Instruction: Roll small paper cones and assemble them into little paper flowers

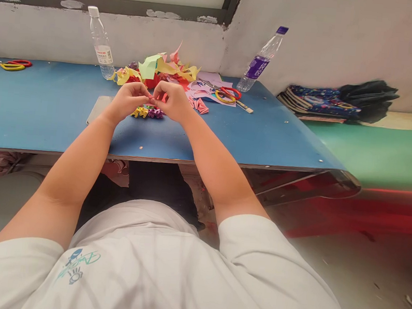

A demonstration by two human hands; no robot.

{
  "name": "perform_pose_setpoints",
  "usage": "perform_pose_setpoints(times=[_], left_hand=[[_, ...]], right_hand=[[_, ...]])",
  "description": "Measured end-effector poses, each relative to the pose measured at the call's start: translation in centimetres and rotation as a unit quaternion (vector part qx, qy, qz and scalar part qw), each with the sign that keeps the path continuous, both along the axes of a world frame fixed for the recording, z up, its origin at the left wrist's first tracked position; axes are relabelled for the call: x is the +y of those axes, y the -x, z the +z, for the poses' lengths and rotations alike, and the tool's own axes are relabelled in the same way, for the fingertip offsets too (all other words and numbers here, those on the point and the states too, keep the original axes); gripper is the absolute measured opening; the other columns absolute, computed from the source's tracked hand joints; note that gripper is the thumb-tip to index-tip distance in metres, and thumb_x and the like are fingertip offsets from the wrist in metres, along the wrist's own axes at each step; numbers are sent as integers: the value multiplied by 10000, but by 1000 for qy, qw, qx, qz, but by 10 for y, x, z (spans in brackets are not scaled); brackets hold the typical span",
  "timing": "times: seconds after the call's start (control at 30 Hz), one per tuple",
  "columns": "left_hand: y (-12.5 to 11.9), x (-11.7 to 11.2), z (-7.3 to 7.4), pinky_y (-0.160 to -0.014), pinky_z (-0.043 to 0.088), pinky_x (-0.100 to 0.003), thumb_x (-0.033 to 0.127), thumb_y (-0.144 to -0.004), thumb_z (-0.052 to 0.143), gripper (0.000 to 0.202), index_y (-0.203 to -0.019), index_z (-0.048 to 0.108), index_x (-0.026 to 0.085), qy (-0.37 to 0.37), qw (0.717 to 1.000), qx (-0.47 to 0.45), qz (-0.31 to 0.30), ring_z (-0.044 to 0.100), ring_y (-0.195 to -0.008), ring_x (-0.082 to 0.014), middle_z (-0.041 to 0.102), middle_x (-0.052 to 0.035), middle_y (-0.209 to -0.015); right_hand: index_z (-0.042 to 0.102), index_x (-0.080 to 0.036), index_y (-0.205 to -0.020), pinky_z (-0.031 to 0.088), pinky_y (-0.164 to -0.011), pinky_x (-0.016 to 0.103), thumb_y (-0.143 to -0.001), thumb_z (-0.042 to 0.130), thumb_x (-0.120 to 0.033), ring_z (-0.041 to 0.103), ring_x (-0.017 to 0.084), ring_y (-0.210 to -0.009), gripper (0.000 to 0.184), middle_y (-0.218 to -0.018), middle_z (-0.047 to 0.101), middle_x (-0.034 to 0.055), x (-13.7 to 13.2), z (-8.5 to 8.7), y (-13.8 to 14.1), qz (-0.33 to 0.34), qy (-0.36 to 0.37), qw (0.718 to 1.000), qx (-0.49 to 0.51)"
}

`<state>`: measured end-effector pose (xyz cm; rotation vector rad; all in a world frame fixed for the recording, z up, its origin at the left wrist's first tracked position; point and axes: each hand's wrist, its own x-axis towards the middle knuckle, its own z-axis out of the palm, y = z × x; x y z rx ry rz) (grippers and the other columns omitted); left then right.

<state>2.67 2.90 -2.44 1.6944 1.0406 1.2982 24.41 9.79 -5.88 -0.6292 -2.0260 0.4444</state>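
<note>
My left hand (128, 99) and my right hand (171, 100) meet above the table, fingertips pinched together. Between them is a small reddish piece of paper (150, 99), mostly covered by the fingers, so its shape is unclear. Just below the hands lie a yellow folded paper piece (140, 112) and a purple one (155, 113). Several pink folded paper pieces (200, 106) rest to the right of my right hand. Behind the hands rises a heap of crumpled coloured paper (166, 68), yellow, green, red and pink.
On the blue table (42, 109), a flat grey object (99, 108) lies partly behind my left wrist. Red-yellow scissors (228, 95) rest on pale paper sheets; another pair of scissors (16, 65) is far left. Two plastic bottles, one white-capped (104, 57) and one purple-capped (258, 67), stand near the wall.
</note>
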Motion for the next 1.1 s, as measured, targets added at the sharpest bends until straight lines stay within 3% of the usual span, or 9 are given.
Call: perform_pose_setpoints(times=[0.07, 0.13, 0.27, 0.43, 0.6, 0.73, 0.9, 1.0, 1.1], left_hand=[[0, -2, 1, -1035, 695, -436, 200, -771, 919, 229, -826, 703, 251, 4, 1000, -2, 2, 783, -1008, -273, 752, -45, -906], [0, -2, 1, -1028, 687, -444, 219, -763, 933, 253, -823, 690, 258, 5, 1000, -3, 1, 768, -1005, -281, 729, -46, -895], [2, 1, 0, -950, 655, -428, 246, -722, 936, 293, -825, 663, 271, 2, 1000, 12, 5, 720, -973, -281, 684, -42, -856], [4, 6, -1, -903, 606, -408, 280, -732, 938, 315, -821, 635, 270, 0, 1000, 25, 9, 666, -941, -262, 622, -34, -839], [5, 7, -2, -818, 531, -382, 308, -735, 906, 221, -778, 694, 263, -9, 999, 35, 15, 570, -868, -230, 631, -43, -848], [5, 4, -1, -788, 502, -383, 326, -721, 924, 239, -762, 694, 276, 0, 999, 31, 16, 551, -860, -242, 606, -41, -829], [3, -1, 1, -854, 522, -407, 287, -765, 937, 241, -802, 700, 267, 10, 999, 29, 14, 588, -899, -251, 645, -48, -874], [3, -1, 1, -871, 553, -404, 257, -752, 930, 243, -803, 692, 267, 12, 1000, 21, 18, 636, -938, -264, 646, -44, -865], [4, 1, 0, -848, 571, -393, 267, -747, 922, 219, -791, 707, 269, 7, 1000, 22, 15, 654, -942, -270, 654, -43, -843]], right_hand=[[651, -350, -880, 584, -911, 538, -852, 876, -1077, 611, 221, -898, 762, -986, 872, 80, 2, 3, 0, 9, 16, 1000, 6], [655, -367, -862, 563, -893, 550, -796, 875, -1098, 603, 223, -892, 767, -982, 884, 90, 0, 6, 0, 14, 28, 999, 13], [731, -335, -889, 568, -899, 535, -934, 775, -960, 655, 229, -911, 628, -980, 886, 85, -8, 8, -1, 23, 12, 999, 20], [827, -281, -981, 593, -997, 513, -1088, 662, -848, 717, 242, -1011, 601, -1059, 900, 84, -6, 3, -2, 28, -21, 999, 2], [844, -275, -968, 595, -958, 484, -954, 778, -989, 710, 215, -954, 717, -1007, 873, 56, 1, -1, 0, 30, -13, 999, 13], [770, -277, -954, 607, -949, 493, -981, 829, -1011, 733, 235, -1005, 737, -994, 838, 56, -6, 4, -2, 24, 25, 999, -2], [693, -300, -947, 569, -931, 508, -998, 837, -1015, 698, 225, -1021, 731, -949, 821, 51, -6, 6, -5, 21, 42, 999, 0], [712, -295, -960, 563, -919, 499, -998, 853, -961, 671, 207, -971, 683, -970, 839, 56, -4, 4, -6, 30, 38, 999, -1], [768, -268, -990, 576, -910, 472, -1064, 817, -784, 689, 206, -947, 523, -1000, 855, 50, -7, 3, -6, 29, 21, 999, -2]])
